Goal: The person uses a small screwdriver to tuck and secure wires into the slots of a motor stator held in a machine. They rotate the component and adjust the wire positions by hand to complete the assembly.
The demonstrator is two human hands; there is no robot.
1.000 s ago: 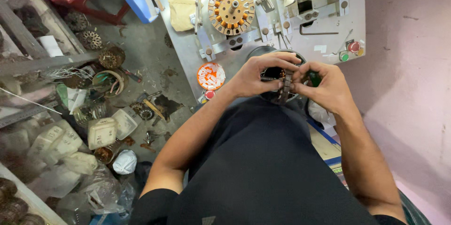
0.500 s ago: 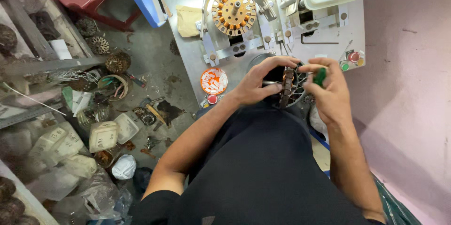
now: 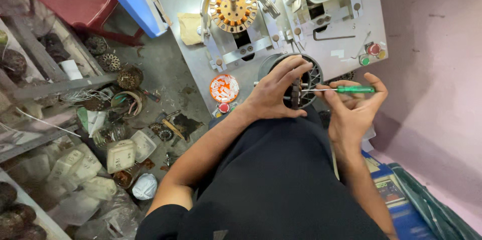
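We are looking down on the work, and our left hand [image 3: 275,94] is wrapping over a dark round motor housing [image 3: 312,77], fingers curled across its top and thumb underneath, clamping it against the lap at the near edge of the grey metal bench [image 3: 191,77]. Our right hand [image 3: 354,109] is closing around a green-handled screwdriver [image 3: 337,89], pinching it between thumb and fingers. The housing is lying at nine o'clock from the right hand, just beside it, and the screwdriver's long axis is running flat, three o'clock to nine o'clock, its thin shaft reaching the centre of the housing; whether the tip is seated there we cannot tell, since the left fingers are covering it. The right hand is the nearer one to the tool, the left to the housing.

At twelve o'clock from the hands a copper-wound stator [image 3: 233,7] is sitting in a winding fixture. At ten o'clock an orange round disc [image 3: 224,88] is lying on the bench. Red and green buttons [image 3: 369,53] are showing at two o'clock. At nine o'clock, down on the floor, motor parts and cream plastic covers [image 3: 120,155] are lying scattered.
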